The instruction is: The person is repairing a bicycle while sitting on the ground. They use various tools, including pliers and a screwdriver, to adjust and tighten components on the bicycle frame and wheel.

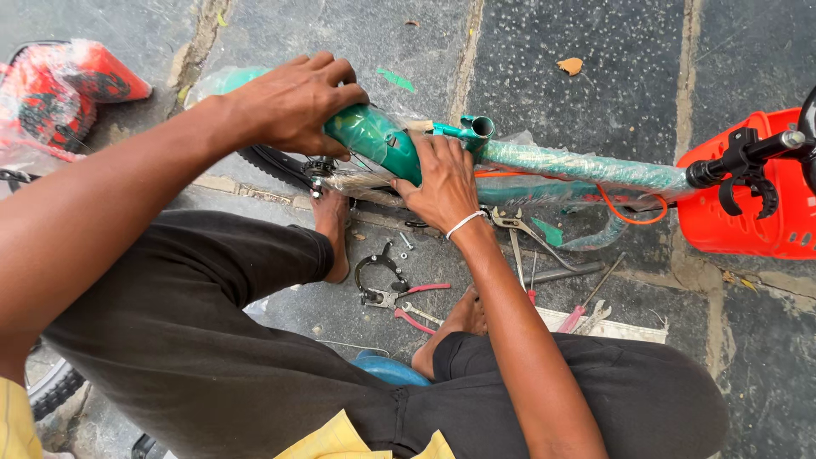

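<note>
A green bicycle frame [561, 161] wrapped in clear plastic lies sideways on the stone floor in front of me. My left hand [293, 102] grips the green mudguard [374, 136] near the rear wheel hub. My right hand [442, 178] presses flat on the same green part, just below the open seat tube [478, 127]. A white band circles my right wrist. The black rear tyre [272, 166] shows under my left hand.
An orange plastic basket [748, 212] and black handlebar grip [739, 161] sit at the right. A plastic-wrapped red seat [59, 89] lies top left. Pliers with red handles [408, 302], a black brake caliper [378, 268], metal pliers [518, 229] and screwdrivers [586, 306] lie between my bare feet.
</note>
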